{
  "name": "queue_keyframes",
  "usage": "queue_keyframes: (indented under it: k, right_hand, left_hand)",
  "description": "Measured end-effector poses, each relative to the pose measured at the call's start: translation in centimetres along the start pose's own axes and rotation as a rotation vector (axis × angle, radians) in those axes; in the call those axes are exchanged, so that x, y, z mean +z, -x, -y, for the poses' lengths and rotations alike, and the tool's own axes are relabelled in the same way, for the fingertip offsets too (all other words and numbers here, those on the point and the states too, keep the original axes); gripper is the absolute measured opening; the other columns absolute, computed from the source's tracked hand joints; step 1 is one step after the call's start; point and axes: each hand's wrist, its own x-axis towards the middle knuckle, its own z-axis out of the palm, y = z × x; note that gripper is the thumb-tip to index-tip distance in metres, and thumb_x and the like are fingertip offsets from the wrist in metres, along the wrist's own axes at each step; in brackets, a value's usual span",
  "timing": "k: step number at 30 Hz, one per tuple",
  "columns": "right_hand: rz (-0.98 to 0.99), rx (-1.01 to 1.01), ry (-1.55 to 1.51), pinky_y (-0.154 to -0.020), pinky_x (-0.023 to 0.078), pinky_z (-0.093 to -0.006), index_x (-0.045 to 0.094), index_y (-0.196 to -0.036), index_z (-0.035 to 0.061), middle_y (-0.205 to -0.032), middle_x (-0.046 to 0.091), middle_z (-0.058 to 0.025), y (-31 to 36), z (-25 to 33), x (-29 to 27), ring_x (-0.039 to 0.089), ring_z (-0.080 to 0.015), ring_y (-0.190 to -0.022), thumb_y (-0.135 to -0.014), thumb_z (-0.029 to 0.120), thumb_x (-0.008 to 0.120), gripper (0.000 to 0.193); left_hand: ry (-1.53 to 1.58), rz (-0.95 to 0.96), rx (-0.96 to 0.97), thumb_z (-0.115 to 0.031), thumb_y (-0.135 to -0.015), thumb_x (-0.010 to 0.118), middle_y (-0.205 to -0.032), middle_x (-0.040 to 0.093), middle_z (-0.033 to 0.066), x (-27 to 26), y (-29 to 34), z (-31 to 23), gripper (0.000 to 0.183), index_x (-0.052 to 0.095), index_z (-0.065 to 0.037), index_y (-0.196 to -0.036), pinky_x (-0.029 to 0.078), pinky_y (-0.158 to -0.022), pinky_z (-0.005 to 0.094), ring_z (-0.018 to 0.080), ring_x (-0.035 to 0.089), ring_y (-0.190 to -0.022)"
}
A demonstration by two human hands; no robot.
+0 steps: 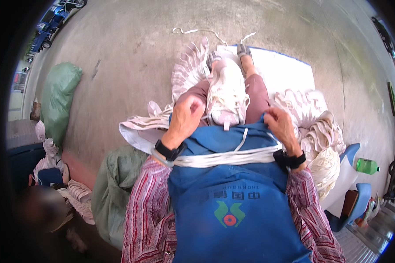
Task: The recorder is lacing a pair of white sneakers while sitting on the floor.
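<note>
A pale pink and white sneaker (226, 94) rests between my knees, heel towards me, with loose white laces at its opening. My left hand (188, 118) is closed at the shoe's left side, its fingers curled near a lace; whether it grips the lace is hidden. To the right of the shoe, my right hand (281, 125) has its fingers pinched together by the upper edge of my blue apron (232, 193). What sits in that pinch is too small to tell. A bundle of white laces (228, 158) lies across my lap, and one strand (241, 139) strays over the apron.
Pale shoe uppers are fanned out at the left (189, 70) and heaped at the right (300, 105). A hank of white laces (325, 171) hangs at my right, near a green bottle (368, 166). A green sack (61, 98) stands left. Another person (44, 210) is at lower left.
</note>
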Motion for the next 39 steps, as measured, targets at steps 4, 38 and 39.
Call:
queue_keyframes:
  k: [4, 38, 39]
  right_hand:
    - [-0.028, -0.121, 0.133, -0.064, 0.050, -0.0333, 0.063, -0.101, -0.0034, -0.083, 0.064, -0.0153, 0.3, 1.4, 1.2, 0.062, -0.0229, -0.065, -0.081, 0.020, 0.064, 0.031]
    - [-0.057, -0.176, 0.105, -0.079, 0.049, -0.0382, 0.040, -0.128, -0.0046, -0.105, 0.059, -0.0227, -1.1, 1.2, 7.0, 0.061, -0.0329, -0.092, -0.065, 0.030, 0.080, 0.082]
    - [-0.002, -0.111, -0.007, -0.090, 0.043, -0.0434, 0.038, -0.126, -0.0034, -0.111, 0.053, -0.0270, -1.1, 1.2, 7.1, 0.051, -0.0418, -0.106, -0.064, 0.029, 0.077, 0.081]
  left_hand:
    - [0.112, 0.260, -0.366, -0.018, -0.086, 0.062, -0.068, 0.058, 0.0021, -1.7, 1.9, 0.1, 0.015, 0.060, -0.003, -0.086, 0.045, -0.046, 0.0215, 0.0076, 0.056, -0.054]
    - [-0.156, 0.097, -0.131, -0.021, -0.078, 0.066, -0.068, 0.063, 0.0160, 0.3, 3.5, -1.1, 0.018, 0.058, -0.005, -0.077, 0.048, -0.059, 0.0422, 0.0341, 0.063, -0.067]
    - [-0.140, 0.133, -0.121, -0.024, -0.080, 0.065, -0.068, 0.063, 0.0149, 0.3, 3.6, -1.4, 0.020, 0.059, -0.005, -0.079, 0.048, -0.060, 0.0410, 0.0333, 0.063, -0.067]
